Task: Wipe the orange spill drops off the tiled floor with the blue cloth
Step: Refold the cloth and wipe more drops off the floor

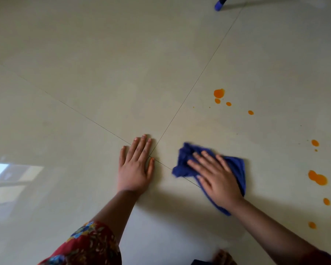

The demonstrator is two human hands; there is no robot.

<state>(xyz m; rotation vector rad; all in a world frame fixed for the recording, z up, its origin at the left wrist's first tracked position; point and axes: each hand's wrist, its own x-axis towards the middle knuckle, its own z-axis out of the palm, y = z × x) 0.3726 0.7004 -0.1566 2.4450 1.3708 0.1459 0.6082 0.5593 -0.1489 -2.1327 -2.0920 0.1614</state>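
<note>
right hand [217, 176] on cloth [184, 159], orange drops [318, 178] apart

The right hand [216, 176] presses flat on the crumpled blue cloth [235, 169] on the tiled floor [103, 73], and the left hand [135, 165] lies flat, fingers spread, beside it. Orange drops [218, 93] dot the tile beyond and right of the cloth. A blue-tipped leg [219, 4] stands far off.

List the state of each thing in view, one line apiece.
tiled floor: glossy, spotted on its right side.
left hand: flat on the floor, holding nothing.
right hand: fingers straight, pressing on the blue cloth.
blue cloth: crumpled, lying on the floor under the right hand.
orange drops: unwiped, scattered right of the cloth, apart from it.
</note>
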